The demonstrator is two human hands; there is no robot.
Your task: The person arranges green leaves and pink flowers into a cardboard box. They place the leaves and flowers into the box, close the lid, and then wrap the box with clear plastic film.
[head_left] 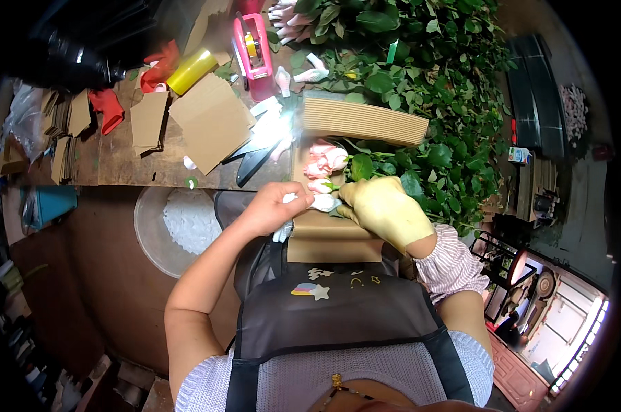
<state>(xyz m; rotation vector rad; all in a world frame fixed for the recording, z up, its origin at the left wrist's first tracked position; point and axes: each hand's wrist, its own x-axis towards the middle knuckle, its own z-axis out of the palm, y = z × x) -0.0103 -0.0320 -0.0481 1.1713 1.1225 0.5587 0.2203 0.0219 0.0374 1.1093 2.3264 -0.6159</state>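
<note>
My bare left hand (pixel 277 207) is closed, thumb and fingers pinching a white sleeve (pixel 325 202) wrapped round a flower bud. On my right hand (pixel 386 209) is a yellow glove; its fingers are closed on the rose just behind the bud, and the stem there is mostly hidden. Pink roses (pixel 323 159) lie bare just beyond my hands, on brown corrugated cardboard (pixel 334 237) that hangs over the table's front edge. A folded strip of ribbed cardboard (pixel 365 122) stands behind these roses.
Leafy stems (pixel 434 89) are heaped across the right side. Left of the roses lie black-handled scissors (pixel 257 159), cardboard sheets (pixel 211 122), a yellow tape roll (pixel 189 71) and a pink tape dispenser (pixel 254 55). A clear tub (pixel 149 233) of white pieces stands below the table's edge.
</note>
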